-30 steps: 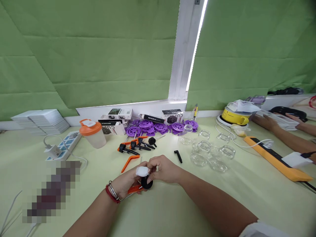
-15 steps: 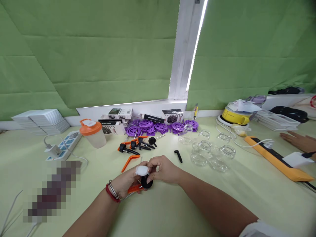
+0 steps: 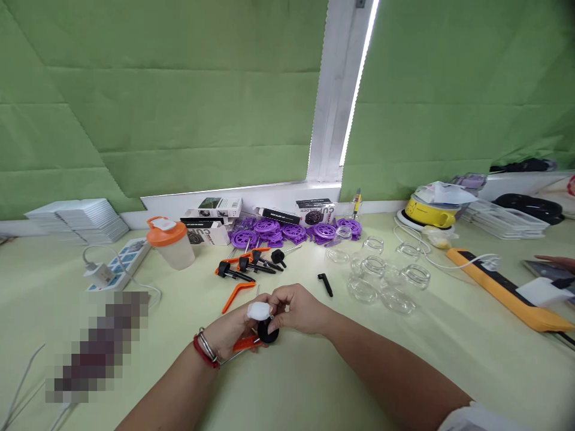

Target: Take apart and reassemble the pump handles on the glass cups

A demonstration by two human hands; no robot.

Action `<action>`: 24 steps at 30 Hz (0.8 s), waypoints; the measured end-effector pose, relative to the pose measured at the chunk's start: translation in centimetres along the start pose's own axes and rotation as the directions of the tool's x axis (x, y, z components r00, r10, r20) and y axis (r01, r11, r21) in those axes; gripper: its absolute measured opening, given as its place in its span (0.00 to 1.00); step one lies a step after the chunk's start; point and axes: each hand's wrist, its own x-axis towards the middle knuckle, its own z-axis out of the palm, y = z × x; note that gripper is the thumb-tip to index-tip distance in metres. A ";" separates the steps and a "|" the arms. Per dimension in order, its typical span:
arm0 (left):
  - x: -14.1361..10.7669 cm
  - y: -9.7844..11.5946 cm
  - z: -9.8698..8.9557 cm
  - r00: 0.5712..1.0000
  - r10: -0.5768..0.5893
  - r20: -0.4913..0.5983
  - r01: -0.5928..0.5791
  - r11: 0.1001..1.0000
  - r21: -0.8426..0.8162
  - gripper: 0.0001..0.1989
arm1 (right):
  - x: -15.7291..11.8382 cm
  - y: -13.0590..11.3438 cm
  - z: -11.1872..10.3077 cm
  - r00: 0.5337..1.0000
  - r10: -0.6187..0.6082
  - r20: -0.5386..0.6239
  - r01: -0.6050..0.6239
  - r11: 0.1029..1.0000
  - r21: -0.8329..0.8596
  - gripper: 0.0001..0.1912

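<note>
My left hand (image 3: pixel 236 326), its thumb wrapped in something white (image 3: pixel 259 310), is closed around an orange-and-black part with a round black cap (image 3: pixel 268 331) and a thin metal rod (image 3: pixel 233 358). Against the cap, my right hand (image 3: pixel 296 308) presses its thumb, with the fingers bent beside it. Part of the piece is hidden by the fingers. Just beyond my hands lie an orange lever (image 3: pixel 236 294) and several similar orange-and-black parts (image 3: pixel 245 265). A small black crank-shaped piece (image 3: pixel 325 284) rests to the right.
Clear glass jars (image 3: pixel 372 272) stand right of centre. Purple wheel-like pieces (image 3: pixel 294 232) and boxes (image 3: pixel 220 206) line the back. An orange-lidded cup (image 3: pixel 173 242) and a power strip (image 3: pixel 123 264) are left; an orange power strip (image 3: pixel 503 293) and another person's hand (image 3: pixel 559 261) are right.
Both my hands keep almost the same grip on the part. At the far right, the other person's hand has shifted right, and a dark flat device now shows beside it.
</note>
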 end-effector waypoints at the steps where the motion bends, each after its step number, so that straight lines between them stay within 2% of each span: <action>1: 0.0 0.0 0.0 1.000 0.003 0.002 -0.003 1.000 0.001 0.17 | 0.0 0.0 0.0 1.000 0.011 0.004 -0.011 1.000 0.017 0.18; 5: 0.1 0.0 0.0 1.000 0.001 -0.007 -0.001 1.000 0.001 0.16 | 0.1 0.2 0.1 1.000 0.030 0.007 -0.030 0.999 0.043 0.19; 16: -0.2 0.3 0.2 1.000 -0.005 -0.012 0.005 1.000 0.011 0.18 | 0.0 0.5 -0.2 1.000 0.012 -0.002 -0.012 1.000 -0.020 0.20; 24: -0.1 0.3 0.1 1.000 -0.013 -0.003 0.013 1.000 0.003 0.17 | -0.2 0.2 -0.2 0.998 -0.066 0.022 0.066 0.997 -0.045 0.19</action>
